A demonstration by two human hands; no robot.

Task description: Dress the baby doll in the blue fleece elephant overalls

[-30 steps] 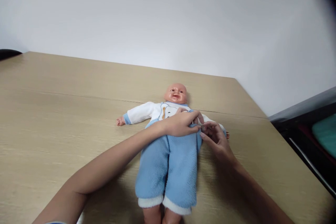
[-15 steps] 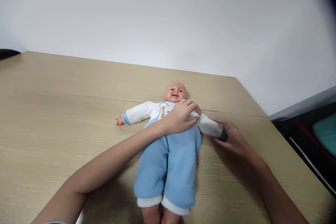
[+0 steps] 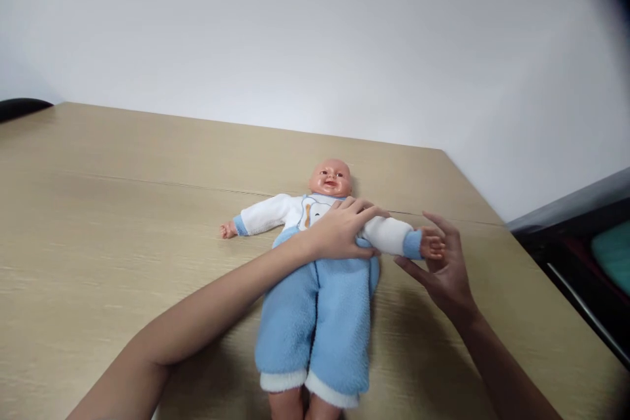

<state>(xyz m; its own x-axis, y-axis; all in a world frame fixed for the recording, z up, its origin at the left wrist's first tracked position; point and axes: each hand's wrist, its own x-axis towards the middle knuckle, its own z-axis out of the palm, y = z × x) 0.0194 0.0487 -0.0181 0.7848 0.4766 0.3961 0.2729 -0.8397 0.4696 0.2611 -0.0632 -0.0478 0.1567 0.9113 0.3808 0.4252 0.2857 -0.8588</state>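
Note:
A baby doll (image 3: 339, 315) lies on its back on the table, head at the far end. It wears a white top with a bird-like picture and fluffy blue trousers with white cuffs. My left hand (image 3: 344, 230) reaches across its chest, with thumb and fingers around the upper part of the white sleeve (image 3: 386, 235) on the right. At that sleeve's blue cuff, the doll's small hand (image 3: 433, 244) sticks out. My right hand (image 3: 449, 275) is beside it, fingers and thumb spread apart around the doll's hand. The doll's other arm (image 3: 266, 213) stretches out to the left.
The wooden table (image 3: 123, 243) has a seam across it and meets a pale wall (image 3: 246, 33) at the back. Past the right edge stands a dark-framed thing with a teal surface (image 3: 613, 252). A black rounded object (image 3: 24, 107) shows at the far left.
My right hand has loosened from the doll's cuff and its fingers have spread, so the blue cuff and small hand show. My left hand stays on the sleeve. The view has shifted slightly.

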